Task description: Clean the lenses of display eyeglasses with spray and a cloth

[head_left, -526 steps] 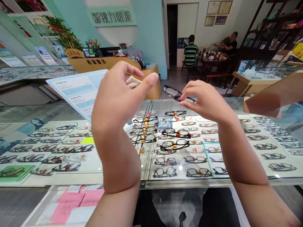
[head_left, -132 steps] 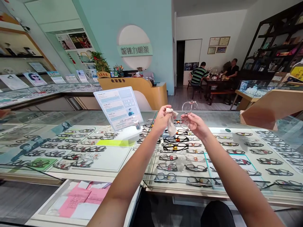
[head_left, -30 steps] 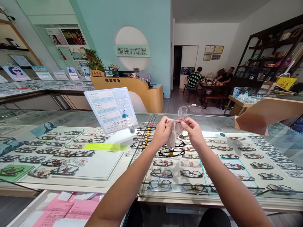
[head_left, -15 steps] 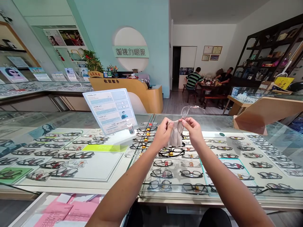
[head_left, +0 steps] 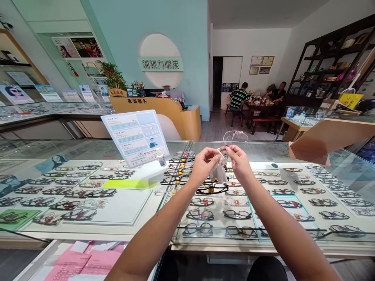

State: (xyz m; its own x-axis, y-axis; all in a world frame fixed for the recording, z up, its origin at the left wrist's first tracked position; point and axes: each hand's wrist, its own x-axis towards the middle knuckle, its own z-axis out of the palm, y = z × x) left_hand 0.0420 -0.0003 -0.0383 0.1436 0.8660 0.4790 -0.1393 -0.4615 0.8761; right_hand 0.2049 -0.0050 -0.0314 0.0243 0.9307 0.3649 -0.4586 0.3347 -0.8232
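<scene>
Above the glass display case, my left hand (head_left: 206,163) pinches a pale cleaning cloth (head_left: 219,175) that hangs down from its fingers. My right hand (head_left: 238,159) grips a pair of thin-framed eyeglasses (head_left: 230,136) near the middle. One lens stands up above the fingers; the other is lower, partly covered by the cloth and the left fingers. Both hands are close together, with the cloth against the lower lens. Below them, a pair of black-framed glasses (head_left: 211,189) lies with others inside the case.
A tilted information board (head_left: 136,138) and a small white bottle (head_left: 161,158) stand on the glass at left. An open drawer (head_left: 79,261) holds pink papers. A wooden panel (head_left: 331,138) rises at right. Two people (head_left: 239,97) sit at a far table.
The left hand has turned and shifted slightly right, bunching the cloth around the lower lens. The eyeglasses have rotated a little in the right hand.
</scene>
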